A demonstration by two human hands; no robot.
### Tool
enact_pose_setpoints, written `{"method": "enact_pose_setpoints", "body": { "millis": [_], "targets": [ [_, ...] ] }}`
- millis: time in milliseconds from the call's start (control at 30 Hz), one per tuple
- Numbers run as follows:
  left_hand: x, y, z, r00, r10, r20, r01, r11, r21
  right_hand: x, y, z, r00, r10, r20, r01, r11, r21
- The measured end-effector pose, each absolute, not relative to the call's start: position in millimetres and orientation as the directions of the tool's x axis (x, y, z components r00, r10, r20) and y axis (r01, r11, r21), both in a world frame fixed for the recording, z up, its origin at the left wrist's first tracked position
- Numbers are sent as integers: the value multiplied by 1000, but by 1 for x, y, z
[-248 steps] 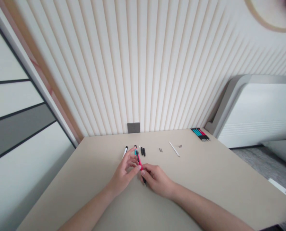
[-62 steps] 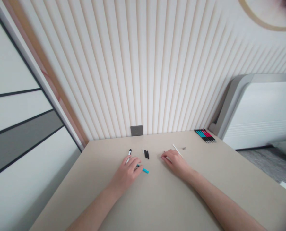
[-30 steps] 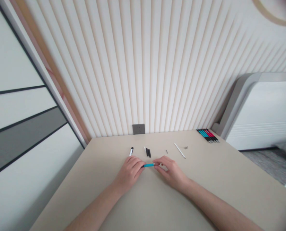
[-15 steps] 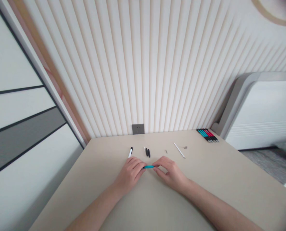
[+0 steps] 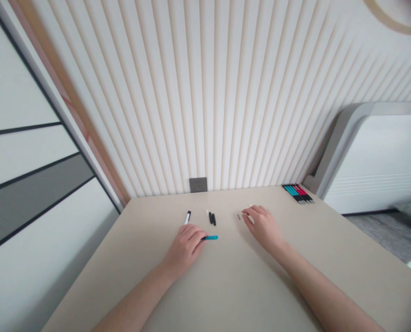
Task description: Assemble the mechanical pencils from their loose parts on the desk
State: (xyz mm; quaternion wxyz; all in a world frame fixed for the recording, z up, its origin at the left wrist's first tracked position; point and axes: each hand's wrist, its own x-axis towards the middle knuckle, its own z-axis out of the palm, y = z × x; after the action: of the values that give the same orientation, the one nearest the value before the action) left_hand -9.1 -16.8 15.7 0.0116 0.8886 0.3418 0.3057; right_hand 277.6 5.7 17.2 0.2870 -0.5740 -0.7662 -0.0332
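Turquoise colours the slim barrel (image 5: 211,238) gripped between the thumb and curled fingers of the left hand (image 5: 187,246), palm down, its bare end pointing right above the beige table (image 5: 205,295). That forearm slants in from the lower left, the wrist nearly straight. From the lower right, the other forearm reaches farther forward; the right hand (image 5: 264,227) is arched, thumb and fingers bent close together, and whether they hold anything I cannot tell. Just left of its fingertips lies 1 small grey piece (image 5: 239,216). Between the hands, farther back, 2 black grips (image 5: 212,219) lie side by side.
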Motion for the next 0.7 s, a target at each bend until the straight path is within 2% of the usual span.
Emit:
{"method": "enact_pose_setpoints", "body": {
  "millis": [100,233,433,700],
  "targets": [
    [-10,-17,17,568,618,543,623,-754,207,306,22,11,-48,949,311,976,110,-188],
    [-10,-16,17,550,642,534,657,-727,197,319,28,5,49,976,210,990,-19,-143],
    [-11,-15,14,521,679,517,694,-690,206,314,26,2,59,989,132,991,-42,-128],
    [-12,-14,11,525,693,494,691,-686,229,315,27,1,55,989,137,990,-36,-137]
  ]
}}
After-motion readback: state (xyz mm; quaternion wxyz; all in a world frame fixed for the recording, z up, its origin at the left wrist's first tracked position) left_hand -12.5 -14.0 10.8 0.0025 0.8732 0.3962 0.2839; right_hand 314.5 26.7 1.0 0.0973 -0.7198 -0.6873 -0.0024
